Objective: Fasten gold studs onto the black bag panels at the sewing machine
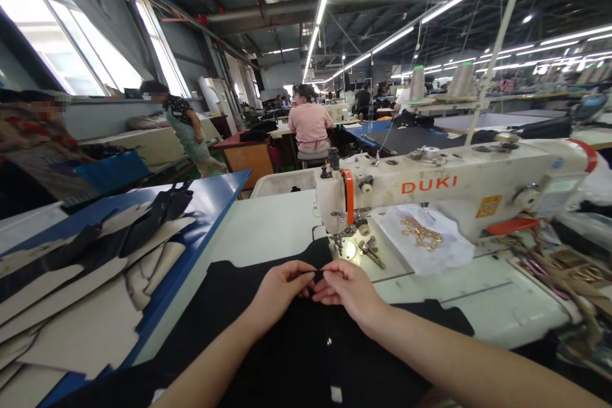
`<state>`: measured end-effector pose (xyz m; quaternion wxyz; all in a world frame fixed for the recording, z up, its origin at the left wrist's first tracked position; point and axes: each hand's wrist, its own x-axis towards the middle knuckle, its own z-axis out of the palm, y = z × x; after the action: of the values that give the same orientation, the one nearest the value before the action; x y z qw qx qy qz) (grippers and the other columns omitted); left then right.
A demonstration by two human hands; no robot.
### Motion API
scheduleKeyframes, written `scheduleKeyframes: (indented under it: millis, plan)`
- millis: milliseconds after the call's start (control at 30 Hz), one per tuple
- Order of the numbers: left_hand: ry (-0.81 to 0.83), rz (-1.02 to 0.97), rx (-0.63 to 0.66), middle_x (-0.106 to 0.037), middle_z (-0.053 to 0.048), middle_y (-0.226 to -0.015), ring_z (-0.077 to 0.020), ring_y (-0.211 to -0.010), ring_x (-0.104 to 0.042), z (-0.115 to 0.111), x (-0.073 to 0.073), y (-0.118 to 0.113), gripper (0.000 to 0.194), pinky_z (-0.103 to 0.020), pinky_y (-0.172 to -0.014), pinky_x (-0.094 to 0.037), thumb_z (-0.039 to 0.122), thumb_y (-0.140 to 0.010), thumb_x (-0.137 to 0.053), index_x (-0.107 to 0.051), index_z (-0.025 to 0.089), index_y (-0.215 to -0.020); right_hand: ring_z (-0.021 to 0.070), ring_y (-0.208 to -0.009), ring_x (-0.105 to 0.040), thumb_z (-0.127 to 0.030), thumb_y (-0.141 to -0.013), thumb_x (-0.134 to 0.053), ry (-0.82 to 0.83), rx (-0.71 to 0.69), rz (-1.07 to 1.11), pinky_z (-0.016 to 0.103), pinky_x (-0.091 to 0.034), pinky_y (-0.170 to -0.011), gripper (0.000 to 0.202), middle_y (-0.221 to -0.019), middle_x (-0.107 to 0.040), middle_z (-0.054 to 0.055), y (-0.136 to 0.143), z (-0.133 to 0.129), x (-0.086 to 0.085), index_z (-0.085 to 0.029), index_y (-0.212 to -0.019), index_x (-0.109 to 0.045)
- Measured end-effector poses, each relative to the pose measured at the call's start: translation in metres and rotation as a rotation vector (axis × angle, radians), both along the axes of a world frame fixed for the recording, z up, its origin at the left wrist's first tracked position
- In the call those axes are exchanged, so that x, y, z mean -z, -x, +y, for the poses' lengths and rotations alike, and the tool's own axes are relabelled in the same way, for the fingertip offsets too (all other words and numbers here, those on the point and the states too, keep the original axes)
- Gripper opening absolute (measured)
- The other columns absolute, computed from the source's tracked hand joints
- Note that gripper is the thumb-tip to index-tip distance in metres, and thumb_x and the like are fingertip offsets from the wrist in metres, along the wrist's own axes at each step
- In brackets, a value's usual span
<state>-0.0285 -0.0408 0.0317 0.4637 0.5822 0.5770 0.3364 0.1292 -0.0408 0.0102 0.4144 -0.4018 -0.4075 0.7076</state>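
Black fabric lies over the front of the white sewing table and runs down toward me. My left hand pinches a small dark piece at the fabric's upper edge, thumb against forefinger. Close beside it, nearly touching, my right hand pinches the same dark edge. Both hands are just in front of the needle area of a white sewing machine. Gold metal pieces rest on a white plastic sheet under the machine's arm.
Cut beige and black pieces are piled on a blue table at the left. A person in pink sits ahead, and another person stands at the left. Thread cones stand behind the machine.
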Motion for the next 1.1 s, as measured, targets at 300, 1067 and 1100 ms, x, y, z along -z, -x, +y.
scheduleKeyframes:
  millis: [300, 1067, 1100]
  plan:
    - [-0.128, 0.136, -0.046, -0.065, 0.001, -0.064, -0.015, -0.056, -0.057, 0.022, 0.003, 0.002, 0.033, -0.028, -0.059, -0.046, 0.05, -0.071, -0.054, -0.061, 0.019, -0.081, 0.0154, -0.066, -0.066, -0.038, -0.074, -0.063, -0.192, -0.116, -0.082, 0.026, -0.048, -0.06, 0.021, -0.07, -0.064, 0.0, -0.01, -0.009, 0.007, -0.019, -0.081, -0.059]
    - [-0.142, 0.231, -0.014, -0.065, 0.0, -0.062, -0.0193, -0.059, -0.061, 0.029, 0.01, 0.007, 0.044, -0.03, -0.062, -0.047, 0.063, -0.071, -0.051, -0.06, 0.021, -0.076, 0.0208, -0.102, -0.059, -0.027, -0.09, -0.056, -0.679, -0.159, -1.811, 0.043, -0.043, -0.093, 0.02, -0.105, -0.064, 0.01, -0.146, 0.102, -0.031, -0.01, -0.098, -0.063]
    - [-0.142, 0.227, -0.013, -0.065, 0.0, -0.062, -0.0195, -0.06, -0.061, 0.028, 0.01, 0.007, 0.044, -0.03, -0.063, -0.047, 0.063, -0.071, -0.052, -0.06, 0.021, -0.076, 0.0207, -0.102, -0.059, -0.026, -0.09, -0.055, -0.685, -0.175, -1.827, 0.042, -0.043, -0.092, 0.02, -0.104, -0.064, 0.01, -0.147, 0.102, -0.033, -0.009, -0.098, -0.063]
